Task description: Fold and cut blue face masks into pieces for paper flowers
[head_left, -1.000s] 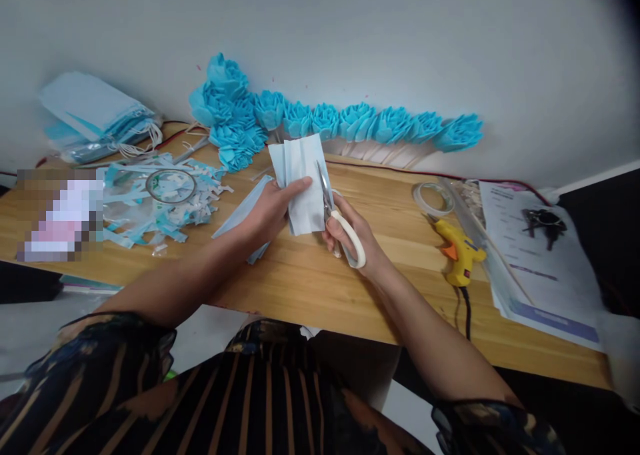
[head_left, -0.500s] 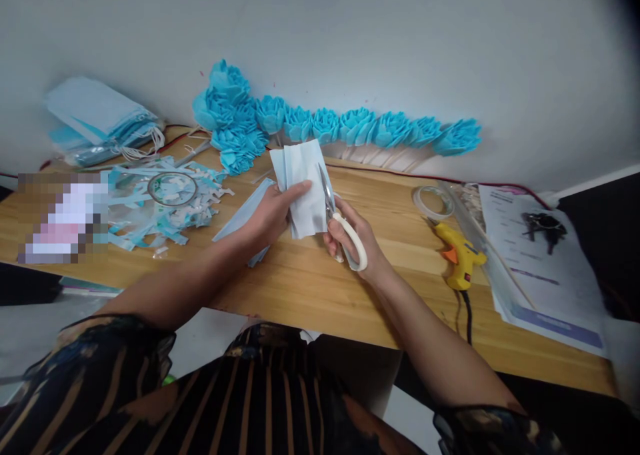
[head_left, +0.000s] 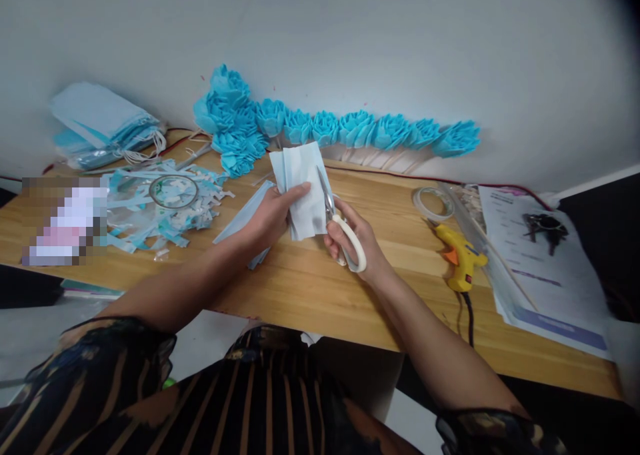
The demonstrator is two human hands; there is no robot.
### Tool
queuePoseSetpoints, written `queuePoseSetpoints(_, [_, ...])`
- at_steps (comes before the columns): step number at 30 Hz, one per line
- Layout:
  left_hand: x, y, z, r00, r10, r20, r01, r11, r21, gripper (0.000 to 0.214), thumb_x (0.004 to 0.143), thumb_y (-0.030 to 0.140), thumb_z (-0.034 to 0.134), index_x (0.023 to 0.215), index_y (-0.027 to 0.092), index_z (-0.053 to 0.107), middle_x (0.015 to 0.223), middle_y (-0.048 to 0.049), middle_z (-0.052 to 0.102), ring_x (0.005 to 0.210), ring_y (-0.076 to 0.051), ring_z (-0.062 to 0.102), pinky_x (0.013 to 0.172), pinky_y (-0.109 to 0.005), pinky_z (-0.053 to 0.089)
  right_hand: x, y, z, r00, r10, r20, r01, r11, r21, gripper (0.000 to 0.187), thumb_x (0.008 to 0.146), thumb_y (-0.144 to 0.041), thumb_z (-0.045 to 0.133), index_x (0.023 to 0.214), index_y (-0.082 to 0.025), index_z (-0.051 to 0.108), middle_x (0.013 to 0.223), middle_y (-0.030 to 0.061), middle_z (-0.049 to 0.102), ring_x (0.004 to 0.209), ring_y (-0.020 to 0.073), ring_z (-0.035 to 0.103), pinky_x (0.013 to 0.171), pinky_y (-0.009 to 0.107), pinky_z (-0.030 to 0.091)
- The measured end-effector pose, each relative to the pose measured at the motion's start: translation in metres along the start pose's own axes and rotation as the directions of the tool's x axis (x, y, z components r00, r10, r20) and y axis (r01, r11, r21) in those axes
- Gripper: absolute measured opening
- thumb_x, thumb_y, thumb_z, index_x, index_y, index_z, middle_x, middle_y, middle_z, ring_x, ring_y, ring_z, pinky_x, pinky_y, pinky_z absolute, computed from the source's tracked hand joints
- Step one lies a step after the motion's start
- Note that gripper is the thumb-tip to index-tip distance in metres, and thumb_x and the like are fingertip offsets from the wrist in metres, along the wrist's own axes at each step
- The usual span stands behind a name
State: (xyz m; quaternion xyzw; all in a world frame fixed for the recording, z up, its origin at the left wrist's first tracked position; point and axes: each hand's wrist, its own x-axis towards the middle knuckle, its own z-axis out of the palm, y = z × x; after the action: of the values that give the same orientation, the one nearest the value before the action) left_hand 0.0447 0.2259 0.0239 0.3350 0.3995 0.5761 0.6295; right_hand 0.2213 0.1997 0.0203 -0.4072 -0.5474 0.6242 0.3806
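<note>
Layered pale blue face mask fabric (head_left: 309, 205) is pinched in my left hand (head_left: 278, 213), the thumb lying across its front. My right hand (head_left: 359, 235) grips white-handled scissors (head_left: 357, 248), fingers in the loops. Their metal blades lie along the right edge of the fabric, pointing up and away; whether they are cutting I cannot tell. Under and left of my left hand, more pale blue strips (head_left: 245, 211) rest on the wooden table (head_left: 310, 288). Several bright blue fabric flowers (head_left: 357, 128) on pale sticks line the wall behind.
At left are stacked face masks (head_left: 103, 118), blue scraps (head_left: 145, 225) with a tape roll (head_left: 173, 192) on top, and a blurred-out item (head_left: 70, 221). On the right lie a clear tape roll (head_left: 433, 203), a yellow glue gun (head_left: 463, 261) with cord, papers (head_left: 540, 281) and keys (head_left: 545, 228).
The view has shifted very slightly. Both hands, the fabric and the scissors keep nearly the same positions.
</note>
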Motion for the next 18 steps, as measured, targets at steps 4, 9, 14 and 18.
queuePoseSetpoints(4, [0.0009, -0.0005, -0.0005, 1.0, 0.008, -0.01, -0.008, 1.0, -0.007, 0.045, 0.071, 0.043, 0.087, 0.1, 0.012, 0.071, 0.089, -0.0128, 0.079, 0.096, -0.034, 0.077, 0.09, -0.046, 0.064, 0.0002, 0.0005, 0.0, 1.0, 0.004, -0.008, -0.004, 1.0, 0.001, 0.093, 0.081, -0.067, 0.079, 0.153, -0.02, 0.046, 0.063, -0.0073, 0.059, 0.045, 0.0074, 0.047, 0.038, 0.021, 0.034])
queuePoseSetpoints(9, [0.0002, 0.0001, 0.0002, 1.0, -0.007, -0.007, 0.007, 1.0, -0.007, 0.047, 0.07, 0.043, 0.087, 0.1, 0.012, 0.071, 0.09, -0.013, 0.08, 0.094, -0.033, 0.077, 0.09, -0.045, 0.064, 0.0021, 0.0029, -0.0008, 1.0, 0.01, -0.006, -0.01, 1.0, 0.016, 0.101, 0.077, -0.069, 0.081, 0.156, -0.018, 0.043, 0.062, -0.0078, 0.059, 0.043, 0.0073, 0.046, 0.039, 0.021, 0.036])
queuePoseSetpoints(14, [0.0004, -0.0005, 0.0003, 1.0, -0.001, -0.011, 0.001, 1.0, -0.014, 0.048, 0.069, 0.044, 0.088, 0.099, 0.011, 0.071, 0.088, -0.0136, 0.079, 0.093, -0.033, 0.078, 0.09, -0.047, 0.064, 0.0025, 0.0023, -0.0014, 1.0, 0.019, 0.007, -0.019, 1.0, 0.001, 0.101, 0.079, -0.067, 0.081, 0.158, -0.019, 0.042, 0.063, -0.0072, 0.059, 0.043, 0.0076, 0.046, 0.038, 0.021, 0.035])
queuePoseSetpoints(18, [0.0, -0.0004, 0.0003, 1.0, -0.01, 0.005, 0.01, 1.0, -0.012, 0.048, 0.069, 0.044, 0.088, 0.099, 0.011, 0.071, 0.088, -0.0138, 0.079, 0.093, -0.034, 0.078, 0.09, -0.047, 0.064, 0.0024, 0.0009, -0.0013, 1.0, 0.022, -0.005, -0.022, 1.0, -0.012, 0.103, 0.079, -0.068, 0.08, 0.16, -0.019, 0.041, 0.062, -0.0069, 0.058, 0.043, 0.0076, 0.046, 0.038, 0.022, 0.035])
